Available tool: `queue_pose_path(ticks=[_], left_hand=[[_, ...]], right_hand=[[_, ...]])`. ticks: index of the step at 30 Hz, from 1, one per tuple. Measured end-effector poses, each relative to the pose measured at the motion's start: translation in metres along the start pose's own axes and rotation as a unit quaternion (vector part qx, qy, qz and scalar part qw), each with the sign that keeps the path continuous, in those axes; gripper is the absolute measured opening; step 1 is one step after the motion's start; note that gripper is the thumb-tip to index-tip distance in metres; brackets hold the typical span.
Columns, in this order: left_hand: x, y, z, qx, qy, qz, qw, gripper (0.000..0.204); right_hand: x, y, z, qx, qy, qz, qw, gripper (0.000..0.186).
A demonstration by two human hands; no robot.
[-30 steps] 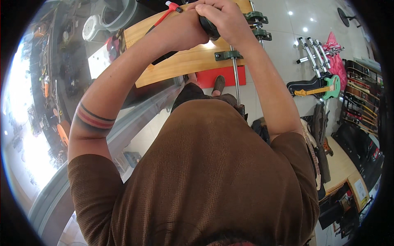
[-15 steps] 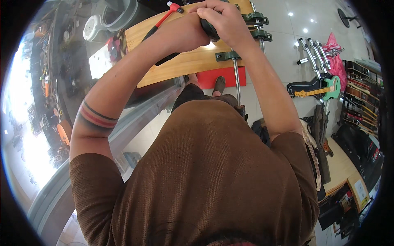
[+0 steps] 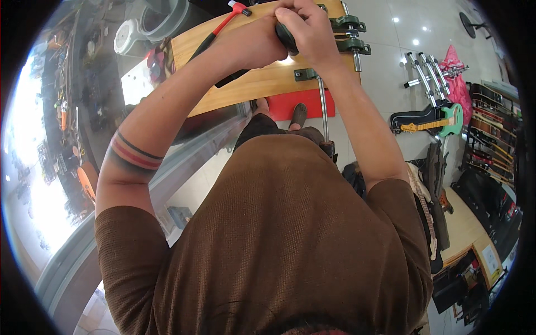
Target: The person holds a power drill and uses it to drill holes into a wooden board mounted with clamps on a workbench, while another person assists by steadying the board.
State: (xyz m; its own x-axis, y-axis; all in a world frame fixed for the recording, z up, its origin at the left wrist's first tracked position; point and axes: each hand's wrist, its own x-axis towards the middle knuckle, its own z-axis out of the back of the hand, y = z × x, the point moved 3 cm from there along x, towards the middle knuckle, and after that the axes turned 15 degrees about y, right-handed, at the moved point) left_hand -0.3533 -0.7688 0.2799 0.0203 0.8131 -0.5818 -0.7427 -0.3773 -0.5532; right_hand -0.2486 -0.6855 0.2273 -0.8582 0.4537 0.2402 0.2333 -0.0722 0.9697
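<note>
Both my hands are close together over a light wooden board [image 3: 212, 103] at the top of the view. My right hand [image 3: 308, 32] is wrapped round a black, rounded tool handle [image 3: 286, 39], its thumb along the top. Against the handle's other side my left hand [image 3: 261, 42] is closed, its fingers mostly hidden. The tool's working end cannot be seen. Beside my left forearm lies a red hammer [image 3: 223, 21] with a black grip. A dark flat bar [image 3: 231, 78] sticks out below that forearm.
Green bar clamps [image 3: 349, 36] grip the board's right end, and another clamp [image 3: 306, 74] sits at its near edge, its steel bar reaching toward me. Grey tubs [image 3: 162, 22] stand at the upper left. On the right floor are a green electric guitar [image 3: 451, 119] and metal stands [image 3: 427, 78].
My two hands and the black handle have shifted slightly right together. The grip looks the same, and the hammer stays beside my left forearm.
</note>
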Motion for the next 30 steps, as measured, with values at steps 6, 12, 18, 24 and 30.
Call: queue_pose_path(ticks=[6,12,18,24,30], left_hand=[[0.004,0.011,-0.007,0.001,-0.017,-0.018,1.000,0.047],[-0.008,-0.003,-0.004,-0.036,-0.014,-0.027,0.999,0.050],[-0.001,0.011,-0.006,-0.038,0.030,0.033,0.998,0.056],[0.007,0.015,-0.001,0.077,-0.042,-0.082,0.993,0.035],[-0.012,-0.007,0.004,-0.051,0.014,0.002,0.999,0.052]], right_hand=[[-0.007,0.014,-0.001,-0.074,-0.009,0.104,0.992,0.015],[-0.005,0.016,-0.001,-0.162,-0.049,0.151,0.974,0.021],[-0.003,0.027,-0.007,-0.164,-0.059,0.123,0.977,0.025],[0.001,0.023,-0.005,-0.179,-0.069,0.150,0.970,0.027],[0.000,0.033,-0.008,-0.191,-0.065,0.151,0.968,0.028]])
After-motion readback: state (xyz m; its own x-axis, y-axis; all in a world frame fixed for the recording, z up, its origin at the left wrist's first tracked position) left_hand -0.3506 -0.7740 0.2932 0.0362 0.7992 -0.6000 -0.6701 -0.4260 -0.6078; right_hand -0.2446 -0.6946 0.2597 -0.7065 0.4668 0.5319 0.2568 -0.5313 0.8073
